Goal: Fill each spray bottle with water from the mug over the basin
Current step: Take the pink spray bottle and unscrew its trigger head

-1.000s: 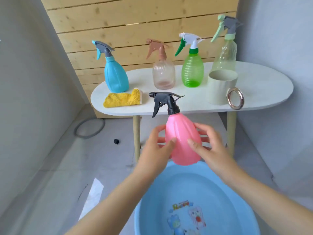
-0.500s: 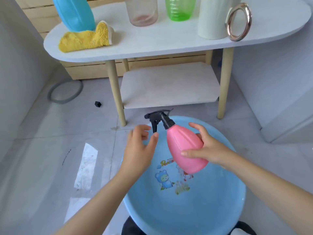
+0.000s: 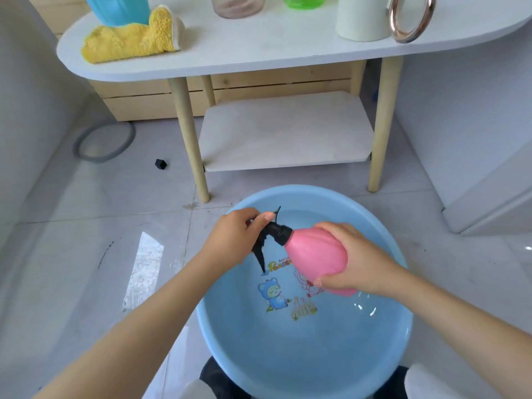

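While our left hand [image 3: 233,240] is now gripping the black spray head [image 3: 269,236], which it was only reaching for half a second ago, our right hand [image 3: 349,259] is wrapping the pink bottle [image 3: 315,256], tilted over the blue basin [image 3: 383,355]. We're likely starting to unscrew the head. Mug [image 3: 361,17] is waiting untouched on the table [image 3: 259,50]; no bottle is being filled yet.

Both bare forearms reach forward, hands close together at centre.

The left hand [image 3: 233,240] has its fingers curled and thumb pinching the black plastic spray head [image 3: 272,234] of a tilted pink plastic spray bottle [image 3: 316,256]; the right hand [image 3: 355,260] wraps fingers and thumb round the bottle's body from behind.
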Tool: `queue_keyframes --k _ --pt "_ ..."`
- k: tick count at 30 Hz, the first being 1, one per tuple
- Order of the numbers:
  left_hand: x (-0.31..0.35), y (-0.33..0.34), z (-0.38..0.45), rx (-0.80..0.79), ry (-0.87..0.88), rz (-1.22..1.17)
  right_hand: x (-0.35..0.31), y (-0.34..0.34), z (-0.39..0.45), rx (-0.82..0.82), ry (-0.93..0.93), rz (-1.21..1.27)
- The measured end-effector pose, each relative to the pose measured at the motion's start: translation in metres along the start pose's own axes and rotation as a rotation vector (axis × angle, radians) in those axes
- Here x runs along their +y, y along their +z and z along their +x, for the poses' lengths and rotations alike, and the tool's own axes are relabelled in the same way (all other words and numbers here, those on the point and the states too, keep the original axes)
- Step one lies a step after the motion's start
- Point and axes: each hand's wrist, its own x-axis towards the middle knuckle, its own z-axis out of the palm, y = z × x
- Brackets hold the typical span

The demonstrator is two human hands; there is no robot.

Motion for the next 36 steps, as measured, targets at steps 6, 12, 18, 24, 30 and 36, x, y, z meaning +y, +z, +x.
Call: queue_keyframes --k 6,12,18,24,30,36 --pt "-0.003 0.001 -0.004 -0.129 -0.223 -0.473 0.006 -0.003 0.006 0.088 -0.063 -0.256" --pt "-0.019 -0.007 -0.014 -0.340 0.021 -0.277 0.019 -0.005 0.009 -0.037 0.046 -0.010" --pt "-0.028 -0.003 -0.008 -0.084 0.014 -0.075 0.014 -0.002 0.007 -0.065 -0.051 -0.102" --pt "-0.024 0.001 -0.009 -0.049 -0.343 -0.445 0.005 0.009 0.004 0.046 -0.199 -0.273" --pt "-0.030 -0.002 0.000 0.087 -0.433 -0.338 0.017 0.015 0.003 0.243 -0.285 -0.381" --pt "-0.047 -0.019 -0.001 0.179 -0.371 -0.311 0.038 0.009 -0.002 0.207 -0.017 -0.154"
